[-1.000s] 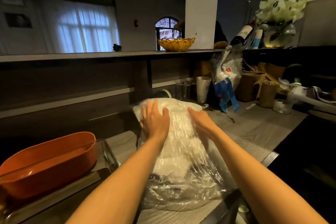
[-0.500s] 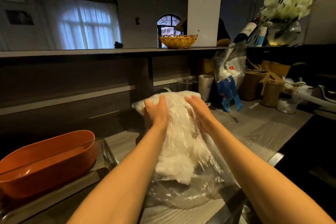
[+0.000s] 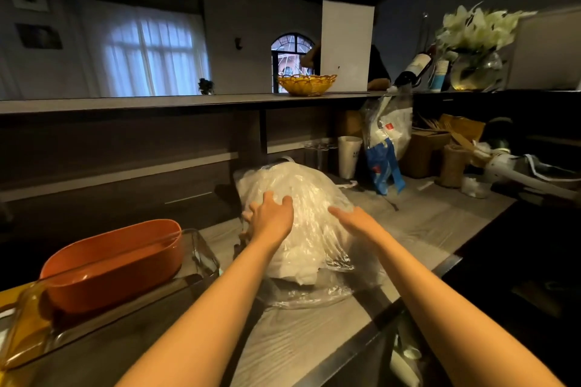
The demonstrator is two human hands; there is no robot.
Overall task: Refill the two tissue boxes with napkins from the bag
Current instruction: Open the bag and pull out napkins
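Clear crinkled plastic fills the middle of the counter: the bag (image 3: 301,198) of white napkins (image 3: 298,264) sits bulging on the grey wood-grain worktop (image 3: 418,229), its loose mouth spilling toward the near edge. Both arms are stretched out over it. The left hand (image 3: 270,217) lies on the bag's left flank, fingers spread and bent over the plastic, thumb up on top; whether it is truly gripping or only pressing, I cannot tell. The right hand (image 3: 355,220) rests on the right flank with its fingers straight and relaxed, touching the film, grasping nothing. To the left, an orange oval dish (image 3: 116,261) sits inside a glass baking dish (image 3: 201,248), well apart from the bag. Behind the bag stands a pale paper cup (image 3: 348,157), and beside that hangs a blue-and-white plastic bag (image 3: 385,163). Up on the raised ledge, a yellow woven basket (image 3: 306,83), a tilted wine bottle (image 3: 413,67) and a glass vase of white flowers (image 3: 474,69).
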